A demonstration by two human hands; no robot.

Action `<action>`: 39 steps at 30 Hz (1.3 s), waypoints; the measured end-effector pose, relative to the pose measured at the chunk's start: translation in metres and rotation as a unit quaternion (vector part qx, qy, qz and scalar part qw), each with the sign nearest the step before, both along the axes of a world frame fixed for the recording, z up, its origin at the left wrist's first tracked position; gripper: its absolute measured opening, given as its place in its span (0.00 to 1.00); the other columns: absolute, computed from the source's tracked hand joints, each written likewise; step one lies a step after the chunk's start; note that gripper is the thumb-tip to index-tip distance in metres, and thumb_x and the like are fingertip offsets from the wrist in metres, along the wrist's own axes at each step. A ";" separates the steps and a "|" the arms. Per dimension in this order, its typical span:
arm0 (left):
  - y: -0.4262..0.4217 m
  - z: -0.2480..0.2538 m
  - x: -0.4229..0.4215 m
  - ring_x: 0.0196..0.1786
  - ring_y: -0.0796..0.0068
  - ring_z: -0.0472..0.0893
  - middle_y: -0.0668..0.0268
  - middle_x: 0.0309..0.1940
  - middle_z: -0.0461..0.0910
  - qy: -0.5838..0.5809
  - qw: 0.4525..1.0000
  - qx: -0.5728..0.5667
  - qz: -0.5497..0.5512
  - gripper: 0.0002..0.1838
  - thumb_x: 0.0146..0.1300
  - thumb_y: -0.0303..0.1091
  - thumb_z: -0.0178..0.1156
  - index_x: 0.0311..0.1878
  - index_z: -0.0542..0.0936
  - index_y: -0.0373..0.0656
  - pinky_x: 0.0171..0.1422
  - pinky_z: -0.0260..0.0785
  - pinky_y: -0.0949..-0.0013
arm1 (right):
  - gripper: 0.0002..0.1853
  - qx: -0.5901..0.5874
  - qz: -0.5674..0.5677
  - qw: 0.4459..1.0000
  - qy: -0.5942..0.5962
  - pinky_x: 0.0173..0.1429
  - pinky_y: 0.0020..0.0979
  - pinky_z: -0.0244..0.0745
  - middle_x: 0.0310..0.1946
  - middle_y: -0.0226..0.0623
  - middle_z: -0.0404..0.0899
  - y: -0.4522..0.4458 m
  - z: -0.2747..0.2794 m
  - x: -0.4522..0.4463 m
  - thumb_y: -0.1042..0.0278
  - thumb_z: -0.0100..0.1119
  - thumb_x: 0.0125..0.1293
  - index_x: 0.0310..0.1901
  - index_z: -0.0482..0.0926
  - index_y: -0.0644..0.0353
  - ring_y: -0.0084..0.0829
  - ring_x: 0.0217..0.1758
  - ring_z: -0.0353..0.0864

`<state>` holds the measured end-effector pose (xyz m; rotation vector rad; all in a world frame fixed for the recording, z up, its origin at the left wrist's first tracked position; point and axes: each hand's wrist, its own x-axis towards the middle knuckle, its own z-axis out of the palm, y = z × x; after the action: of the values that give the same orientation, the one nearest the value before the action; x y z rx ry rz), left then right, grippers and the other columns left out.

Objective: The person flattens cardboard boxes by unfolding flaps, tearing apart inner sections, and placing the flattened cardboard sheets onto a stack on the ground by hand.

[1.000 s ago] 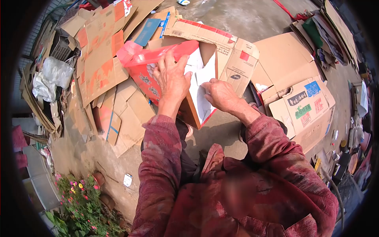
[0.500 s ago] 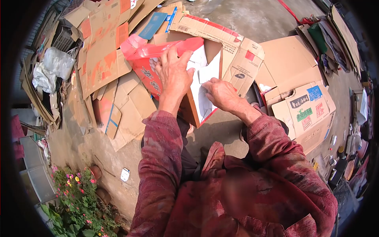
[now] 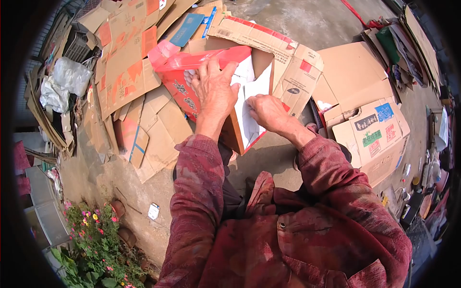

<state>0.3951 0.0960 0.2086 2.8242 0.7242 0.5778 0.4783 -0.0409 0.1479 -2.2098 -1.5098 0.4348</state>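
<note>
Left hand (image 3: 213, 93) splays over a red box (image 3: 176, 79), right hand (image 3: 271, 113) pinching it.

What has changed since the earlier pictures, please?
The view shifted slightly; the red box shows no clear movement of its own. Nothing was grasped or released. The left hand stays on the box's red side, the right hand at its white inside.

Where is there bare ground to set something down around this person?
Bare ground lies between the cardboard heap, the flowers and the left sleeve, with one small pale item on it. Another patch lies beyond the printed carton, left of the red strip. It is crowded around the red box, left hand and right hand, and along the right edge's clutter.
</note>
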 end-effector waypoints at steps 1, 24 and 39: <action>0.000 0.000 -0.001 0.64 0.54 0.64 0.57 0.59 0.67 0.000 1.000 0.000 0.001 0.28 0.43 0.34 0.72 0.52 0.78 0.58 0.60 0.61 0.48 | 0.07 -0.005 -0.001 1.000 0.005 0.41 0.45 0.73 0.30 0.48 0.77 0.001 0.002 -0.001 0.72 0.59 0.53 0.33 0.74 0.65 0.50 0.37 0.78; 0.001 -0.006 -0.002 0.66 0.55 0.63 0.58 0.59 0.67 0.012 1.000 0.000 0.005 0.28 0.44 0.35 0.72 0.53 0.77 0.59 0.62 0.59 0.47 | 0.05 -0.009 -0.026 0.999 0.027 0.35 0.44 0.73 0.26 0.46 0.79 0.004 -0.016 -0.007 0.71 0.58 0.53 0.32 0.76 0.61 0.48 0.31 0.80; 0.001 -0.011 0.001 0.65 0.56 0.62 0.58 0.59 0.66 0.035 0.998 -0.029 0.036 0.30 0.39 0.36 0.75 0.50 0.77 0.58 0.62 0.56 0.47 | 0.05 0.018 -0.049 0.994 0.101 0.37 0.45 0.73 0.23 0.46 0.78 0.013 -0.024 -0.018 0.70 0.60 0.52 0.30 0.76 0.59 0.49 0.32 0.80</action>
<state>0.3966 0.0971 0.1976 2.7875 0.8439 0.4626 0.4600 -0.0283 0.1237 -2.1304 -1.2879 0.5750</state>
